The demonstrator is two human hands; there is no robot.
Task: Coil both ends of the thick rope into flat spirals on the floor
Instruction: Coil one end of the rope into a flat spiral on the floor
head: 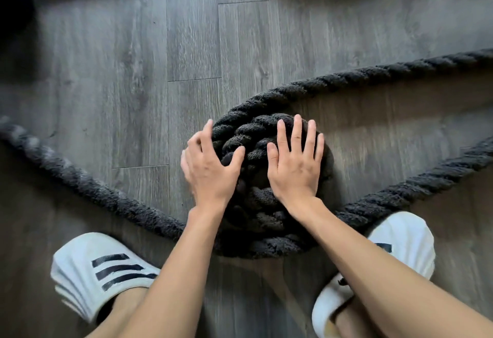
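Both grips flat on coil (248,135); slides (106,271) flank it (rope (400,73) trailing).

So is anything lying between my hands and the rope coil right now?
Nothing visible. The left hand and the right hand both rest directly on the rope coil, fingers spread open on top.

Both bare forearms reach forward and down from the bottom corners, converging. The left hand (210,169) is tilted, fingers curled and thumb spread wide — pressing down. The right hand (294,167) lies flat, palm down, fingers straight and slightly fanned — thumb held apart toward the left.
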